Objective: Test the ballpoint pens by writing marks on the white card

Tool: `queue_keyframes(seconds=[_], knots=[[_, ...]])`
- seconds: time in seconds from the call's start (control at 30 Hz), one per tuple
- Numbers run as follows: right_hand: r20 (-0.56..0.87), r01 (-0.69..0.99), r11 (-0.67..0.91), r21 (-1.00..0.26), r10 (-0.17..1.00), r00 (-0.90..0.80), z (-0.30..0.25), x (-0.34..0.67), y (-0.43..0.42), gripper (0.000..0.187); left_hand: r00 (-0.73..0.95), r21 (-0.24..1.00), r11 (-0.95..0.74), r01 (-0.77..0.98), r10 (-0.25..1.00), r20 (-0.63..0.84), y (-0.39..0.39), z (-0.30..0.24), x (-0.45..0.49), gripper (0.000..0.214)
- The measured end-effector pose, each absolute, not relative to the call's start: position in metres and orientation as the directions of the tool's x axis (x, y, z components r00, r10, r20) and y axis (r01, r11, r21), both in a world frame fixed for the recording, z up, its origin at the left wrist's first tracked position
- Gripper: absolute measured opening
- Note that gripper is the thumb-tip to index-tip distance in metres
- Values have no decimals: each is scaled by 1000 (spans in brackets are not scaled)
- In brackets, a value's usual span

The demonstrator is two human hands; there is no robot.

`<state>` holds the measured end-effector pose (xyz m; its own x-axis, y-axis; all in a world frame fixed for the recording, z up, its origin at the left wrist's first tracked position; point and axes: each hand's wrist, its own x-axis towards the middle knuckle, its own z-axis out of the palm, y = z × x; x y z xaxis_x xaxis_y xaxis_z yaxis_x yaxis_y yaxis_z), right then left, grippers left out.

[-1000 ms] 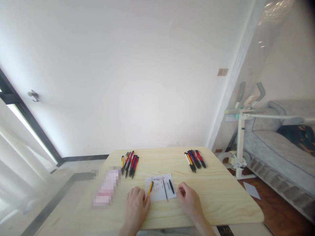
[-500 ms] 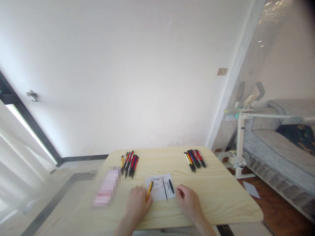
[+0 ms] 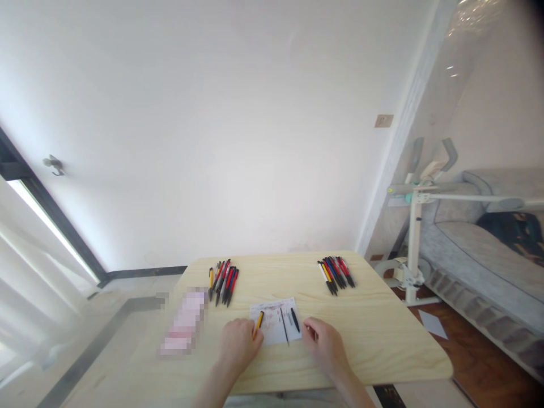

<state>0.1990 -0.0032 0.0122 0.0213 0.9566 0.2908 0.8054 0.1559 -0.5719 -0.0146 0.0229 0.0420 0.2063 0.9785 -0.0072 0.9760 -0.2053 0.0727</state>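
On the wooden table point(image 3: 374, 340), near its front edge, lies one white paper sheet point(image 3: 275, 334) with faint red marks; all positions below are taken from it.

Hands: two, both the person's own.
- Left hand point(image 3: 238, 344) sits at the sheet's left edge, fingers curled round the lower end of one yellow pen point(image 3: 259, 321). The pen's dark tip points up and away over the sheet's left part.
- Right hand point(image 3: 325, 343) rests at the sheet's right edge, loosely curled, fingertips touching or just beside the paper. Whether it pinches anything cannot be told.

On the sheet, between the hands: one thin dark rod point(image 3: 284, 327) and, just right of it, one short black pen piece point(image 3: 294, 319). They lie apart.

Beyond the sheet, two pen groups:
- far left group point(image 3: 223, 277): red, black and grey barrels plus one yellow, packed too close for an exact count;
- far right group point(image 3: 336, 273): black, red, blue, one yellow, likewise uncounted.

Left of the sheet: one pink blurred object point(image 3: 185, 324).
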Motion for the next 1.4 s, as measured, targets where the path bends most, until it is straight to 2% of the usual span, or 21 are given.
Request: queue_keyframes(seconds=[0.3,0.53,0.77,1.03,1.4], knots=[[301,831,166,-531,953,2,10,199,-4,32,183,44,-180,983,978,-96,25,49,-11,38],[274,852,134,-506,962,12,6,199,-2,36,214,60,-208,976,972,-100,26,50,-12,29],[288,872,141,-469,958,0,5,199,-1,35,235,113,-230,967,971,-33,26,50,-15,25],[284,874,131,-469,959,8,6,197,-2,34,219,189,-228,955,973,71,22,53,-18,31],[285,867,133,-480,958,10,6,198,-2,33,153,157,-146,977,988,-30,20,43,-11,31]])
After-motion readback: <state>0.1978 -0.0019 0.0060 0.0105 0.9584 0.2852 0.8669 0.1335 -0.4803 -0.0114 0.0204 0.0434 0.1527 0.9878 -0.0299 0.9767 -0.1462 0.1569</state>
